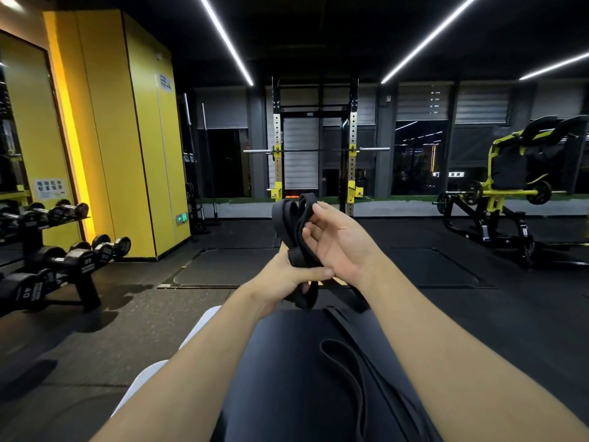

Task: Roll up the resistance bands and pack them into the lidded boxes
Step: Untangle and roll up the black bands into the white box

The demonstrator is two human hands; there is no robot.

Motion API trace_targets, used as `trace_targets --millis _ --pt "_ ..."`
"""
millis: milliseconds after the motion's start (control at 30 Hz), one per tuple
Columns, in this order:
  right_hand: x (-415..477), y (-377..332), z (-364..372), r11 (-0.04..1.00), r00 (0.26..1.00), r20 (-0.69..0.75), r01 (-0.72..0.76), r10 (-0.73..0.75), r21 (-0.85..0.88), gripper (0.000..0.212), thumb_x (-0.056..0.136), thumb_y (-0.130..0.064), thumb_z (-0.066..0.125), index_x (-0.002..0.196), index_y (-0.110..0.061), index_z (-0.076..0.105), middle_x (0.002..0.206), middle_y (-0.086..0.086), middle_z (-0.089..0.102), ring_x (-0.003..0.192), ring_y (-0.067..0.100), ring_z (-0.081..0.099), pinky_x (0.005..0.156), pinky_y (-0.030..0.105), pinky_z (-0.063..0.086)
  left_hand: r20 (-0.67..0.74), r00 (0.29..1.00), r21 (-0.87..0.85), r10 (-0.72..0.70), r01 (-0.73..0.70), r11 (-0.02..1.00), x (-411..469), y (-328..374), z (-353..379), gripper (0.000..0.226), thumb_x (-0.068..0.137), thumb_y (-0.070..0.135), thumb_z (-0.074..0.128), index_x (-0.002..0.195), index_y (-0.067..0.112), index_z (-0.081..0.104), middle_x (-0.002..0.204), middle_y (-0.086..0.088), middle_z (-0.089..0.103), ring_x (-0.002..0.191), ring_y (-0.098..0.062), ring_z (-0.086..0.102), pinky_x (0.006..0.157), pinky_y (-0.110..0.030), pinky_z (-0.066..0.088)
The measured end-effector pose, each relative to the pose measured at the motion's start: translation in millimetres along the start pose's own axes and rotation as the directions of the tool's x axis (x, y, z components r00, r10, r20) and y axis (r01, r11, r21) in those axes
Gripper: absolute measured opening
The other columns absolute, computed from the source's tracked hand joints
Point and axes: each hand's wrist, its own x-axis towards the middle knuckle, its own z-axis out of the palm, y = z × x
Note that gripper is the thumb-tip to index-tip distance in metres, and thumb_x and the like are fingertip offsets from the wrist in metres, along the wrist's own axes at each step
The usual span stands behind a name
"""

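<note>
A black resistance band [294,228] is bunched into loose loops held up in front of me. My left hand [287,277] grips the bundle from below, thumb across its lower end. My right hand [339,239] closes around the loops from the right, fingers curled on the upper part. One loop [307,296] hangs below my hands. Another black band [347,358] lies in a long loop across the dark padded bench [280,362] under my forearms. No lidded box is in view.
A dumbbell rack [60,260] stands at the left beside a yellow wall column [127,138]. A squat rack with a barbell [315,151] is straight ahead. A yellow and black weight machine [510,193] sits at the right. Black rubber mats [430,266] cover the floor.
</note>
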Motion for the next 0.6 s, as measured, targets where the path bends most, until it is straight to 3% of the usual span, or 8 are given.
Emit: trace_targets --millis 67,133,200,267,367,500,600 --pt "-3 2 -1 1.000 1.000 -0.018 -0.013 0.013 0.000 0.011 0.105 -0.014 0.055 0.103 -0.012 0.065 0.082 0.000 0.069 0.069 0.009 0.063 0.067 0.019 0.057 0.003 0.998 -0.066 -0.056 0.056 0.996 -2 -7 1 0.025 0.084 0.004 0.082 0.100 0.009 0.063 0.061 0.000 0.062 0.052 -0.012 0.048 0.050 -0.022 0.042" --pt "-2 5 -7 0.997 0.998 -0.060 -0.016 0.012 -0.075 0.010 0.105 -0.014 0.055 0.105 -0.011 0.065 0.084 0.002 0.071 0.071 0.010 0.067 0.066 0.019 0.057 -0.018 0.998 -0.125 -0.058 0.056 0.991 -3 -13 4 0.012 0.086 -0.001 0.075 0.087 0.010 0.071 0.072 -0.006 0.071 0.049 -0.012 0.046 0.049 -0.022 0.040" --pt "1 12 -14 0.975 0.991 -0.135 -0.015 -0.016 -0.223 0.009 0.103 -0.012 0.058 0.103 -0.010 0.067 0.092 0.007 0.075 0.080 0.016 0.071 0.066 0.023 0.057 -0.118 0.991 -0.217 -0.068 0.041 0.975 -3 -20 4 0.018 0.087 -0.003 0.069 0.078 0.011 0.076 0.081 -0.015 0.074 0.046 -0.012 0.047 0.047 -0.021 0.039" --pt "2 21 -24 0.933 0.974 -0.219 -0.020 -0.063 -0.359 0.006 0.100 -0.009 0.063 0.099 -0.009 0.069 0.094 0.010 0.075 0.086 0.021 0.070 0.069 0.027 0.057 -0.198 0.975 -0.258 -0.097 0.043 0.965 -4 -27 -1 0.015 0.089 -0.001 0.066 0.080 0.008 0.074 0.081 -0.019 0.072 0.045 -0.012 0.049 0.048 -0.021 0.036" --pt "-3 41 -37 0.897 0.965 -0.256 -0.057 -0.064 -0.438 0.014 0.102 -0.014 0.059 0.095 -0.011 0.070 0.087 0.004 0.075 0.080 0.016 0.069 0.070 0.028 0.055 -0.178 0.977 -0.163 -0.115 0.086 0.983 -9 -41 -8 0.009 0.093 0.009 0.066 0.088 0.008 0.075 0.081 -0.014 0.074 0.054 -0.017 0.056 0.052 -0.026 0.038" --pt "-13 82 -53 0.818 0.950 -0.307 -0.135 -0.054 -0.559 0.019 0.101 -0.023 0.060 0.110 -0.013 0.074 0.099 0.005 0.078 0.094 0.021 0.073 0.072 0.032 0.055 -0.162 0.972 -0.105 -0.167 0.152 0.983 -21 -62 -3 0.012 0.095 0.015 0.067 0.098 0.012 0.077 0.087 -0.009 0.079 0.064 -0.021 0.069 0.059 -0.030 0.047" --pt "-23 110 -65 0.775 0.915 -0.389 -0.167 -0.108 -0.609 0.021 0.101 -0.021 0.058 0.096 -0.014 0.077 0.093 0.005 0.078 0.094 0.021 0.071 0.077 0.036 0.056 -0.213 0.954 -0.122 -0.210 0.187 0.975 -25 -87 -1 0.010 0.096 0.014 0.067 0.098 0.018 0.077 0.082 0.002 0.078 0.072 -0.017 0.072 0.067 -0.031 0.053"
